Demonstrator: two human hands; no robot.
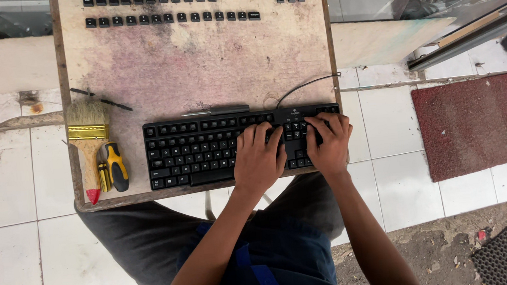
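Both hands press down on the right part of the keyboard [206, 149]: the left hand [259, 158] lies flat over its keys, fingers spread, gripping nothing; the right hand [329, 142] curls its fingers at the keyboard's right end, and whether it pinches a key I cannot tell. Loose keycaps [168, 18] sit in rows far above the keyboard on the table [211, 67]. Left of the keyboard lie a brush [89, 137] and screwdriver [114, 167]. The table rests on the person's lap; a hard pry could tilt it, sliding the keycaps off.
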